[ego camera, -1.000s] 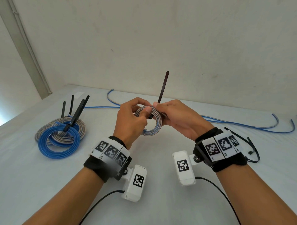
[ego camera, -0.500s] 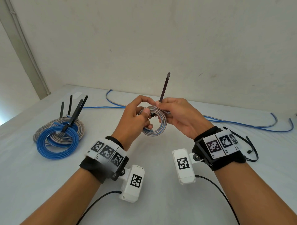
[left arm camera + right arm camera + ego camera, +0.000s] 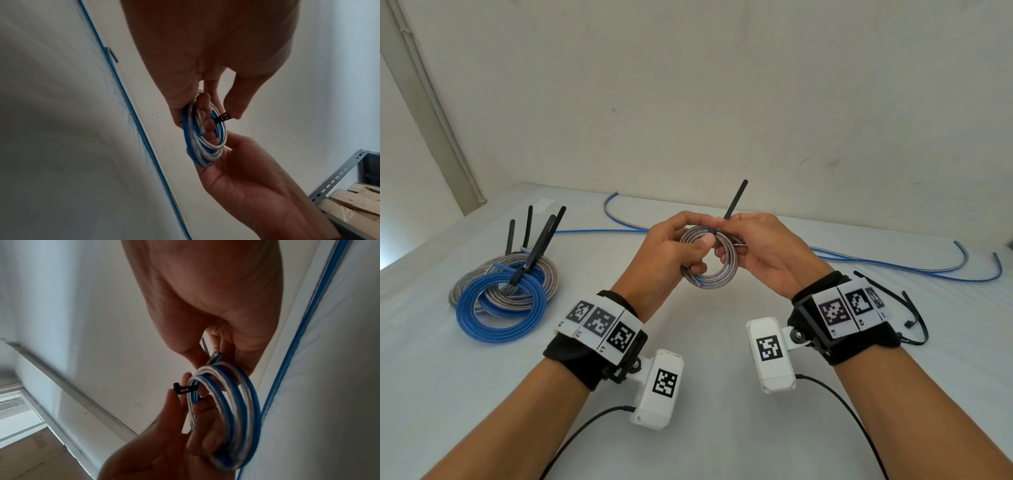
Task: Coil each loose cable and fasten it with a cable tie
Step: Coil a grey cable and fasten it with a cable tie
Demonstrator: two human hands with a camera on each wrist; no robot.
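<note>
The coil point(image 3: 709, 263) is seen to be of glossy, smooth plastic-sheathed cable, translucent with blue stripes. The tie point(image 3: 736, 198) is made of matt black plastic, as are the ties point(image 3: 541, 240) on the finished coils point(image 3: 503, 294), whose sheathing is equally glossy. The table point(image 3: 705, 445) is covered in a matt white, faintly creased sheet. The wall point(image 3: 722, 85) is finished in matt paint. The shelf frame point(image 3: 337, 175) is formed of grey perforated metal, and cardboard point(image 3: 357, 201) is stacked within it.

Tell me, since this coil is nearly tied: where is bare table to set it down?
Bare table lies between the wrists, right of the tied coils. Crowded: that pile at left, loose cables behind, spare ties beside the right wrist.
</note>
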